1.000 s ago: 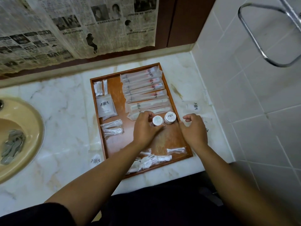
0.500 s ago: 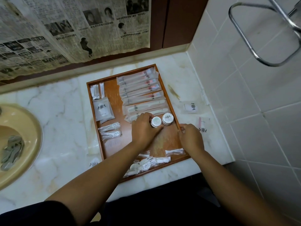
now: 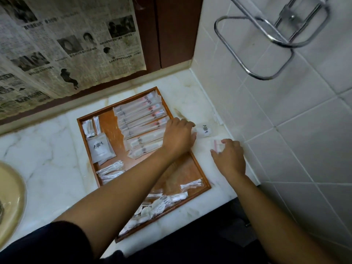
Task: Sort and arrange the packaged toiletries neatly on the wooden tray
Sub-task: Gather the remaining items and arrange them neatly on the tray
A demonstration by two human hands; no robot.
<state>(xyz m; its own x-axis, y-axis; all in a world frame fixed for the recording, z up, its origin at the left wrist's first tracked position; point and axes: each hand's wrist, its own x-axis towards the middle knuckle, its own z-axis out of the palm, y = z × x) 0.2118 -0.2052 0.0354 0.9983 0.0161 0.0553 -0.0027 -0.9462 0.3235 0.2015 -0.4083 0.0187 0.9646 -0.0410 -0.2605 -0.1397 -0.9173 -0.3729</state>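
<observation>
- Nearest the person, at the near corner of the wooden tray [image 3: 202,177], a heap of clear-wrapped white items [image 3: 158,204] lies against the rim. A cotton swab packet [image 3: 191,184] sits just beyond it.
- On the tray's left side lie two clear-wrapped packs [image 3: 110,171]. A flat white sachet [image 3: 99,148] is farther back, and slim packs [image 3: 91,126] stand in the far left corner.
- Crossing the tray at a slant, the left hand [image 3: 178,137] lies over the right rim with its fingers bent downward. The fingertips are at the edge of a small printed sachet [image 3: 204,129], which rests on the table [image 3: 47,149] just outside the tray. Whether this hand grips the sachet cannot be told.
- To the right of the tray, the right hand [image 3: 229,156] rests on the table near the tiled wall [image 3: 285,130]. Its thumb and fingers are curled round a pink-edged packet [image 3: 217,145].
- Long packets [image 3: 141,115] lie side by side across the tray's far right part, the nearest ones partly under the left hand.
- Farther off are a sink [image 3: 9,197] at the left, newspaper [image 3: 66,44] on the back wall, and a metal rack [image 3: 266,35] on the tiles.
</observation>
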